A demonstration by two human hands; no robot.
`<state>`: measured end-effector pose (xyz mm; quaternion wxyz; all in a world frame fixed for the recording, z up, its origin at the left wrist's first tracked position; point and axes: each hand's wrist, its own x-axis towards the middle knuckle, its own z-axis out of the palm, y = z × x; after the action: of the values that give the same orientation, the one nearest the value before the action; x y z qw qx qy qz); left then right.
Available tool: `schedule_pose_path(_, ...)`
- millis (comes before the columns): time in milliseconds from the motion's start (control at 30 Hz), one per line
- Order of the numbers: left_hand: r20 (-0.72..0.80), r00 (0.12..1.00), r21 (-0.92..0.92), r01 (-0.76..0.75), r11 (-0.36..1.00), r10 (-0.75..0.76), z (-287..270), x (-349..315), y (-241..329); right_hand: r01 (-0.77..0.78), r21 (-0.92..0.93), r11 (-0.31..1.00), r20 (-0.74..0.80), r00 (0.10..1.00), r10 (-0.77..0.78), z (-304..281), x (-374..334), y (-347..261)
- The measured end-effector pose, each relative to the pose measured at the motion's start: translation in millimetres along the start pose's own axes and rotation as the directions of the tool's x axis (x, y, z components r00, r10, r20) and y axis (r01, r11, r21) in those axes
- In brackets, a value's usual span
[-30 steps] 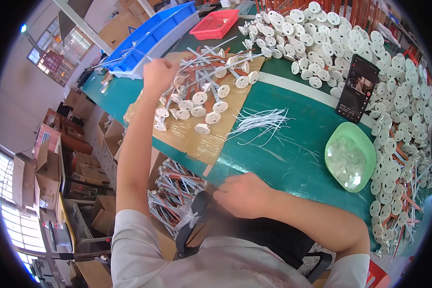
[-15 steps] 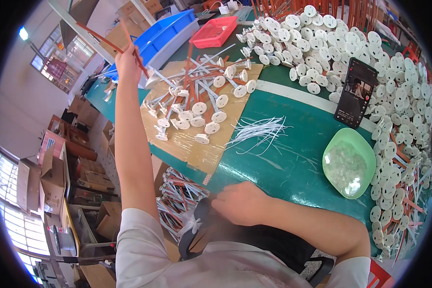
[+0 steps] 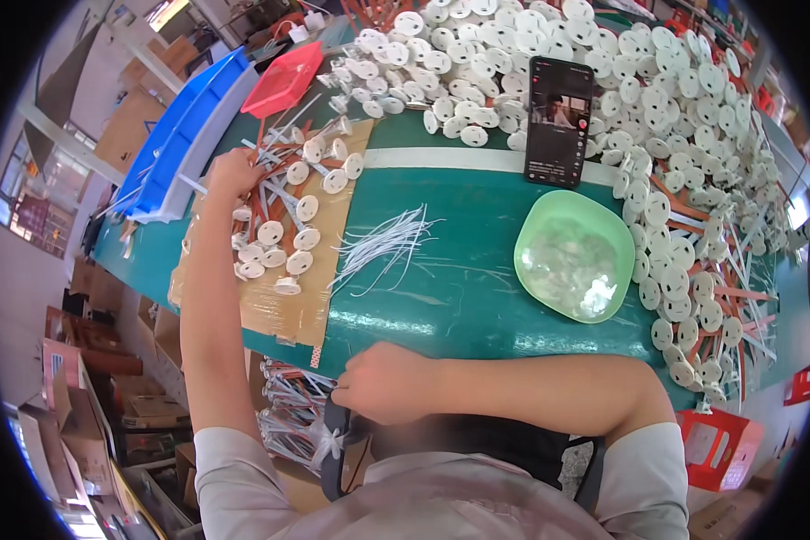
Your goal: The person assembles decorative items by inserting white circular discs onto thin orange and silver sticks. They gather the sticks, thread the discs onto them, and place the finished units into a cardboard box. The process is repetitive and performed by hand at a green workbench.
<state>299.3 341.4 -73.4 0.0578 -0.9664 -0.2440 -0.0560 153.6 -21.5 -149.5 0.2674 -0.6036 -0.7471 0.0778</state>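
My left hand (image 3: 232, 171) is at the far left of a pile of white disc-headed pieces (image 3: 270, 232) with brown and grey strips. Its fingers are curled at the strips; what they hold is hidden. The pile lies on a tan cardboard sheet (image 3: 283, 315). By the table's near edge, my right hand (image 3: 382, 382) is closed in a loose fist. Whatever may be inside it does not show. Beyond that hand, a bundle of thin white ties (image 3: 387, 247) lies on the green table (image 3: 441, 306).
A green bowl (image 3: 621, 236) holds small clear items. A phone (image 3: 558, 121) stands behind it, before a large heap of white disc-headed pieces (image 3: 684, 135). Blue bin (image 3: 175, 144) and red basket (image 3: 283, 79) stand far left. Below the table edge are bundled pieces (image 3: 288, 405).
My left hand has come down from the air, where it held a piece with brown strips, to the pile. The view has turned right. My right hand stays by the table edge.
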Motion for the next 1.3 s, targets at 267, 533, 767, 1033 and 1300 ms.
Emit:
schedule_pose_path(267, -0.174, 0.984, 0.017, 0.04, 0.999, -0.037, 1, 29, -51, 0.034, 0.013, 0.999, -0.004, 0.999, -0.033, 1, 1, -1)
schedule_pose_path(533, -0.115, 0.957, -0.059, 0.263, 0.963, -0.268, 3, 35, -120, 0.014, -0.016, 1.0, 0.036, 0.999, -0.014, 2, 2, -1)
schedule_pose_path(767, 0.1, 0.947, -0.236, 0.319, 0.918, -0.304, 25, 8, -93, -0.01, 0.007, 1.0, 0.062, 0.998, 0.009, 0, 2, -1)
schedule_pose_path(1033, -0.389, 0.916, -0.193, 0.024, 0.981, -0.099, -2, 16, -120, -0.001, 0.013, 1.0, 0.058, 0.998, 0.0, 3, 3, -1)
schedule_pose_path(1300, -0.337, 0.938, -0.878, -0.281, 0.388, -0.084, -111, -82, -7, -0.012, -0.001, 1.0, 0.052, 0.999, 0.012, 5, 2, 0)
